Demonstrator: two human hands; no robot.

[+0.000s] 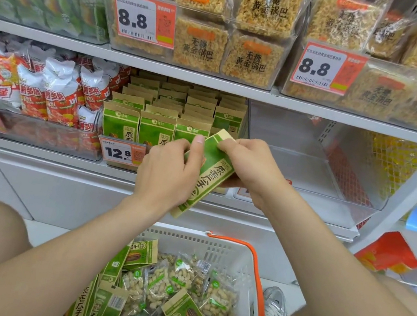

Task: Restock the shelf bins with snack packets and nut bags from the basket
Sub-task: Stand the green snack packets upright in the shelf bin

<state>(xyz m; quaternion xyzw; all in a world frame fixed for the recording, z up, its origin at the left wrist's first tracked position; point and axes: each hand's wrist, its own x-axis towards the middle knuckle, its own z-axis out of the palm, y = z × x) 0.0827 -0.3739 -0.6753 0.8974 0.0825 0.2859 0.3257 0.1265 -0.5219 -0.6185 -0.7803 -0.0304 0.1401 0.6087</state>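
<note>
"So how do you get those flat packets in without flattening the whole front row?"

"Two hands, basically. Right now my left hand [169,171] pinches the green seed packet [212,170] along its left edge, thumb on the front. My right hand [250,168] grips the top corner, fingers curled round it. The packet's up in the air, tilted, just in front of the shelf bin [245,117] with the matching green ones, and above the basket [215,243]. My guess for doing it well is to turn it upright first, label facing out like the others. Then slide it down into the front-right spot, where the row looks a packet short as far as I can see past my hands. Don't jam it, because the standing ones look like they'd domino backwards. Steady the row with one hand if it leans."

"What's the packet like to handle?"

"Flat, papery-looking pouch. Green front, tan band at the top and bottom, big dark characters down the middle. I reckon it's stiff enough to stand once it's packed in tight. The basket has more of them lying flat, mixed in with clear peanut bags [162,284]. Those probably go in the see-through bin [339,151] just to the right, but I can't tell that for sure from here."
</note>
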